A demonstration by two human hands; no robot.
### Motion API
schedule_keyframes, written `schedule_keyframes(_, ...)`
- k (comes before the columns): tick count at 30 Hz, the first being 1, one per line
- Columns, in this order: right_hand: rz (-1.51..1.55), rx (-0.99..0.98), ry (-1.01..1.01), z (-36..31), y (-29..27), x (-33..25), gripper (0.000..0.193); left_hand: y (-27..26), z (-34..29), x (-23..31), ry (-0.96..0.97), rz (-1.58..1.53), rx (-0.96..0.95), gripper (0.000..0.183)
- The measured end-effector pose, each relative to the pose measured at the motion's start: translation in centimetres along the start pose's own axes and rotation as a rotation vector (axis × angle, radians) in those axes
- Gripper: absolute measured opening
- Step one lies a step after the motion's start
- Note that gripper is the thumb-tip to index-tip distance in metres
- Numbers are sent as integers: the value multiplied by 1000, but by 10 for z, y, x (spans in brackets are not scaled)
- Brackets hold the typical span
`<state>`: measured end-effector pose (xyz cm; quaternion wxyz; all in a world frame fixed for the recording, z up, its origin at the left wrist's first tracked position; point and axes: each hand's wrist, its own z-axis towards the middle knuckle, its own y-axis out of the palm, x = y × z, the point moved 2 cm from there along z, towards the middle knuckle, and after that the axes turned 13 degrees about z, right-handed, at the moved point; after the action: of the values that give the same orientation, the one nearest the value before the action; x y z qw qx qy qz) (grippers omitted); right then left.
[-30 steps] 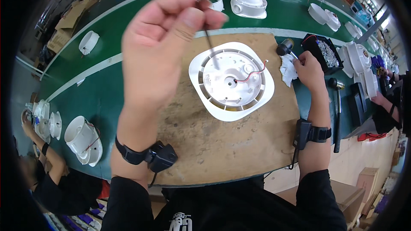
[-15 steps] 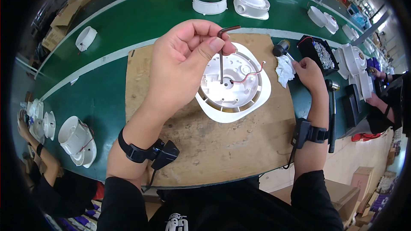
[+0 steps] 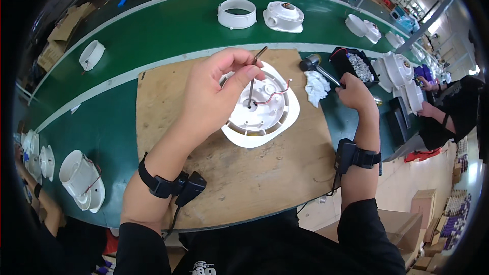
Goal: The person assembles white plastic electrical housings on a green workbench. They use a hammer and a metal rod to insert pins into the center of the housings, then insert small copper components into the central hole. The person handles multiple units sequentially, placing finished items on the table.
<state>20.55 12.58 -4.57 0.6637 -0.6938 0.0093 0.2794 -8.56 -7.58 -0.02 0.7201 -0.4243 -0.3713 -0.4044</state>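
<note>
My left hand (image 3: 206, 94) pinches an L-shaped hex key (image 3: 251, 91) between thumb and fingers. The long arm points down at the hub of a white plastic housing (image 3: 288, 118); whether its tip sits in a hole is too small to tell. Round and wide-rimmed, the housing lies on a brown board (image 3: 229, 183). A thin red-and-white wire (image 3: 277, 93) rises from near its centre. On the right, my right hand (image 3: 356, 93) is closed round the handle of a black-headed mallet (image 3: 309, 63), whose head rests by a crumpled white cloth (image 3: 317, 87).
A black bin of small metal parts (image 3: 360, 67) stands beyond my right hand. A white ring (image 3: 237, 19) and another housing (image 3: 283, 18) sit on the green surface behind the board. A wired white unit (image 3: 81, 178) stands at left. Co-workers are at both sides, one person (image 3: 458, 107) at right.
The view has shifted. The hex key has turned, so its short arm points away instead of to the right. My right hand has moved back along the mallet handle, showing more of it.
</note>
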Motion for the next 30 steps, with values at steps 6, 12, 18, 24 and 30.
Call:
schedule_keyframes(6, 195, 81, -162, -4, -39, -13, 23, 5, -1, 5, -43, -66, -26, 11)
schedule_keyframes(12, 973, 133, -395, -79, -101, -116, 38, 2, -6, 6, -19, -18, -36, 12)
schedule_keyframes(18, 404, -38, -443, -120, -104, -169, 30, 0, -7, 7, 26, 42, -27, 12)
schedule_keyframes(24, 688, 198, -458, -127, -120, -162, 37, 3, -6, 4, 35, 31, -1, 11)
schedule_keyframes(30, 283, 40, -514, -136, -105, -170, 31, 3, -7, -2, 77, 162, 30, 11)
